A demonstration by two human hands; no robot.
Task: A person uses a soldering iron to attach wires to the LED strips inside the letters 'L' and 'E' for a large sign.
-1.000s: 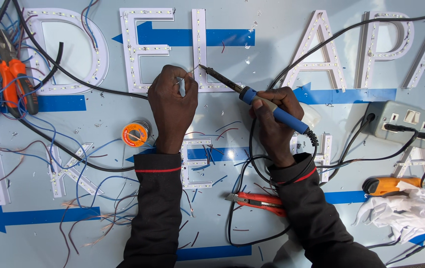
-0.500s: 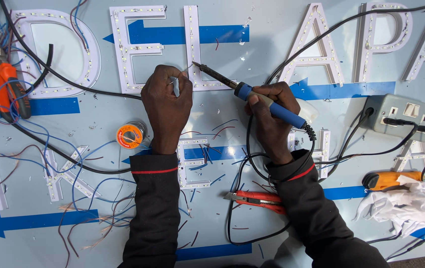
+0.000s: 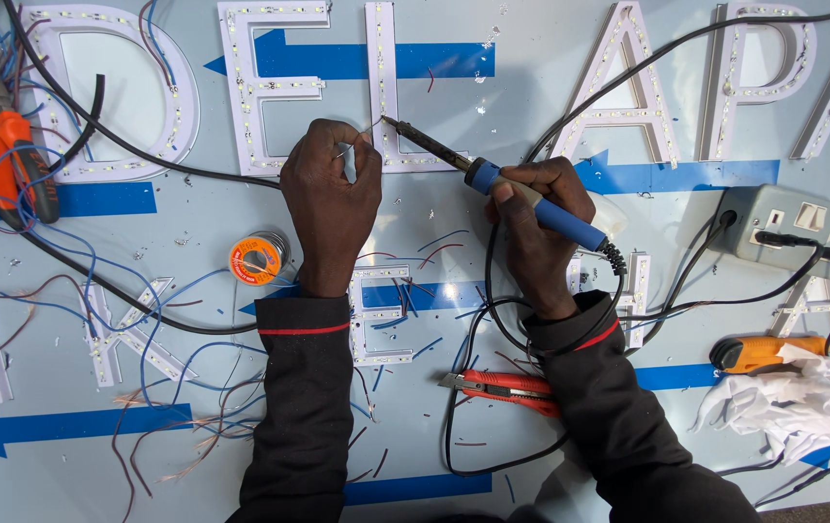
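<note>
My right hand grips a blue-handled soldering iron whose metal tip points up-left to the foot of a white letter shell lined with small lights. My left hand pinches a thin solder wire whose end rises to meet the iron's tip. Both wrists rest on a pale blue sign panel and wear dark sleeves with red trim.
An orange solder spool lies left of my left wrist. A red utility knife sits by my right forearm. A grey socket box, orange tool, white cloth, orange pliers and loose wires surround.
The view has shifted slightly, so both hands sit a little lower and left in the picture. The iron tip and solder wire stay together at the same letter.
</note>
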